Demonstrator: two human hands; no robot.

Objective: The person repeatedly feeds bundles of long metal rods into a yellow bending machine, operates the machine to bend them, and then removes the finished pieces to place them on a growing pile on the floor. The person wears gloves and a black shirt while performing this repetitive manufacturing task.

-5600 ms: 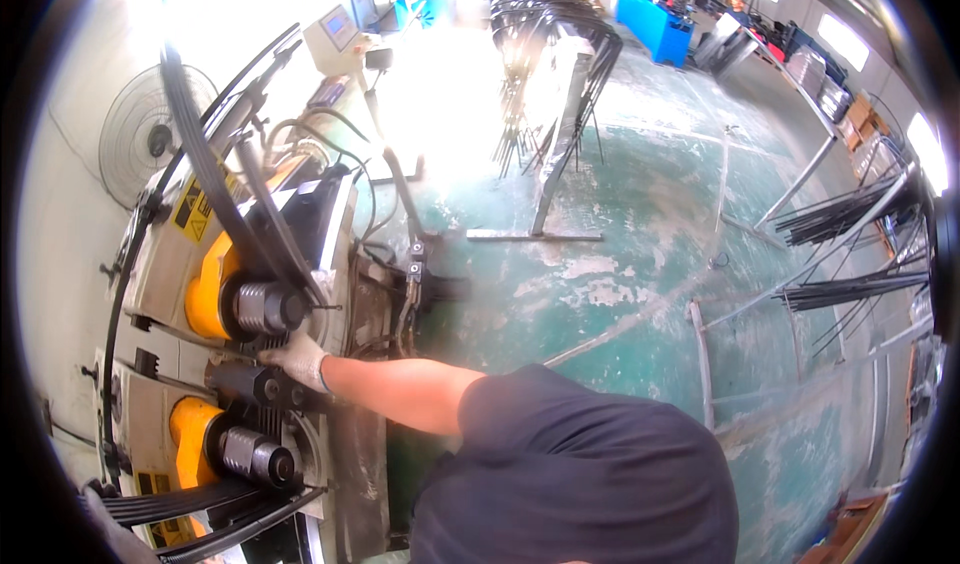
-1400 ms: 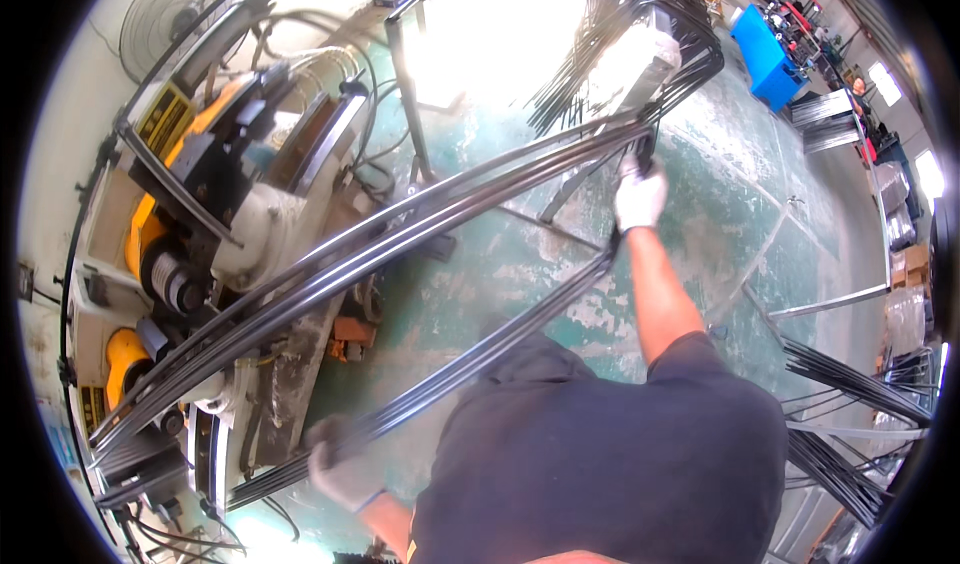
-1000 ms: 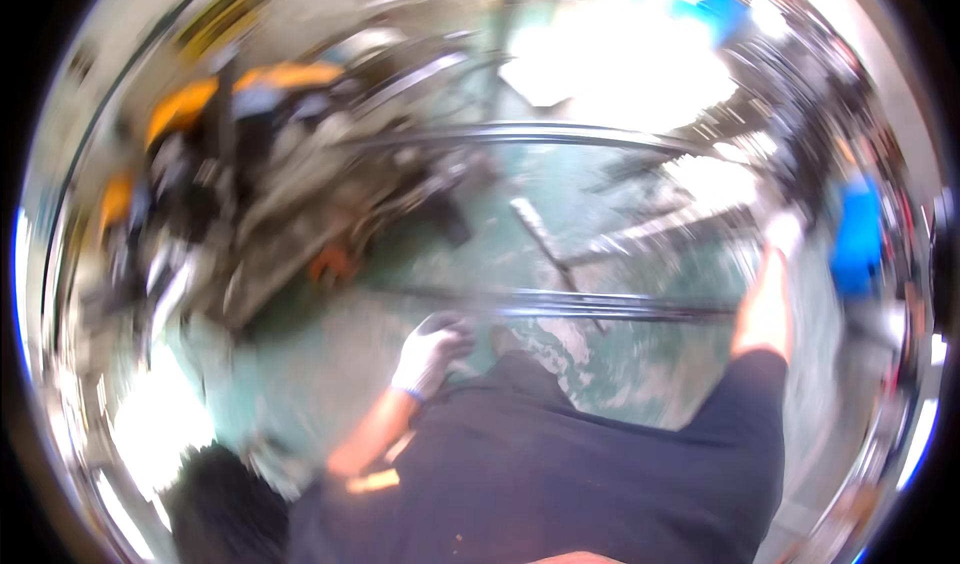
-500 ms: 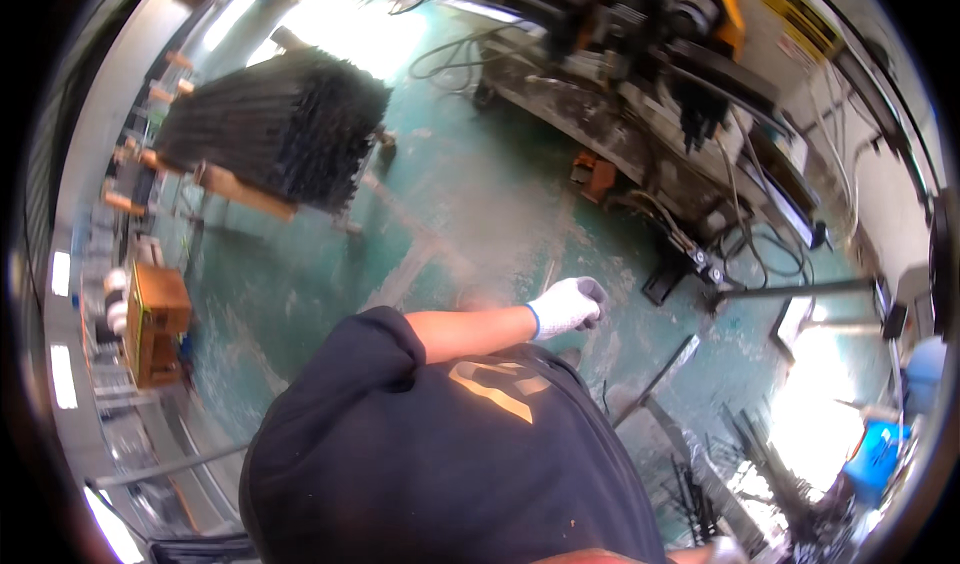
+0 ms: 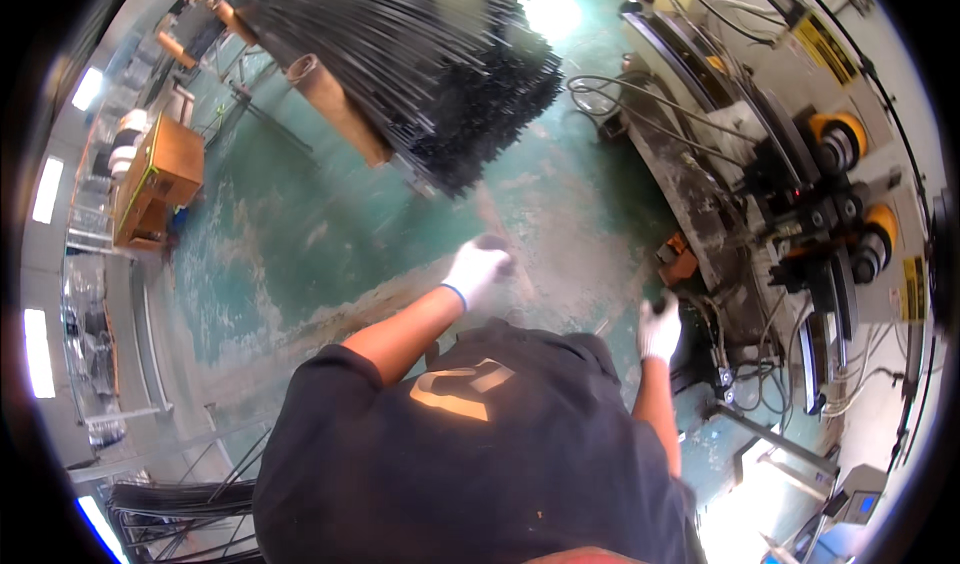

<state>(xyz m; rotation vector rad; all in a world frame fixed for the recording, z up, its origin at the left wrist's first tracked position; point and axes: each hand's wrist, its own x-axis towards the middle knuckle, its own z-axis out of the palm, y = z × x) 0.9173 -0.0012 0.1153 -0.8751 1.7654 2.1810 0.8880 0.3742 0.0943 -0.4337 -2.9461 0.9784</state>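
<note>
My left hand, in a white knit glove with grey fingertips and a blue cuff edge, hangs in front of my body over the green floor. Its fingers are loosely bent and a little blurred, with no object visible in them. The near end of a big bundle of long black rods lies ahead of it, apart from the hand. My right hand, gloved the same way, hangs lower right beside the machine bench, fingers slightly apart and nothing seen in them. An orange-brown block-like thing sits just beyond it.
Brown cardboard tubes lie along the bundle's left side. The machine bench with black and yellow units and loose cables runs along the right. A brown wooden cabinet stands at left. Thin black rods lie at lower left.
My view has turned rightward and come closer to the rod bundle, which now looks larger. My right hand, barely showing at the lower edge before, is now in view beside the bench.
</note>
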